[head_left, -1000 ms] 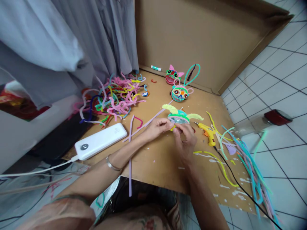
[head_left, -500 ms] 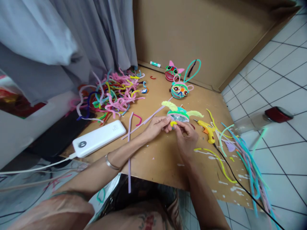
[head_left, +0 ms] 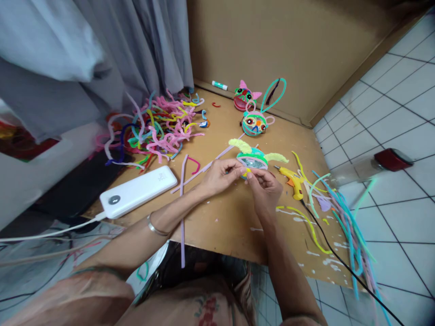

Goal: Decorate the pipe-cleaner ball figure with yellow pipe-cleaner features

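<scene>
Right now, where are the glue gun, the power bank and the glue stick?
glue gun [head_left: 294, 182]: head view, on its yellow body.
power bank [head_left: 138, 191]: head view, middle of its white top face.
glue stick [head_left: 219, 85]: head view, on its white barrel.

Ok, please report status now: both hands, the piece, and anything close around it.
Left hand and right hand pinch a small yellow pipe-cleaner piece together. Teal pipe-cleaner figure just behind, on the cardboard. Yellow glue gun lies right of it.

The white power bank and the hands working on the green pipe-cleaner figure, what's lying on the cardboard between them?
In the head view, a lilac pipe cleaner and a bent pink piece lie between the power bank and the left hand.
</scene>
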Tool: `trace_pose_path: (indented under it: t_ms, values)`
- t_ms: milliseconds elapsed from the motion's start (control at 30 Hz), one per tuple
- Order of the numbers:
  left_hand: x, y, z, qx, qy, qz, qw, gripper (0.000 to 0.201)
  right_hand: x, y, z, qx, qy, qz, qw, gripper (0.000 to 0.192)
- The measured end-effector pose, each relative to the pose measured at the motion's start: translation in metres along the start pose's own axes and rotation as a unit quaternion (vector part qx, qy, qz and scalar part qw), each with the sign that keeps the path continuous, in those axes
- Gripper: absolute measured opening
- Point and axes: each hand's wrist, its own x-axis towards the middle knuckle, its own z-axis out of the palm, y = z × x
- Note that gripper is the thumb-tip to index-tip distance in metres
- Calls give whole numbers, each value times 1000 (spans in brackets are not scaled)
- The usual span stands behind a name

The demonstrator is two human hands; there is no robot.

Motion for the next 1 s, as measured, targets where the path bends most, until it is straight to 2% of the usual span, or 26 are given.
trace_pose_path:
  t_ms: [133, 333, 400, 633, 833, 1000]
  values:
    - [2, 0, -3, -37, -16, 13, 999, 49, 0, -2, -2, 32, 8, -15, 999, 18]
    - [3, 3, -5, -36, -50, 4, 998, 50, 1, -4, -6, -83, -1, -125, 989, 14]
    - [3, 4, -4, -32, -62, 0, 998, 49, 1, -6, -7, -111, -3, -143, 983, 14]
    - [1, 7, 0, -79, -59, -21, 995, 45, 1, -7, -5, -173, 8, -162, 972, 16]
    - [3, -1, 3, -139, -24, -44, 989, 47, 0, -4, -1, -185, 18, -167, 968, 15]
    - [1, -2, 8, -167, -37, -46, 984, 41, -1, -2, 1, -183, 40, -162, 969, 14]
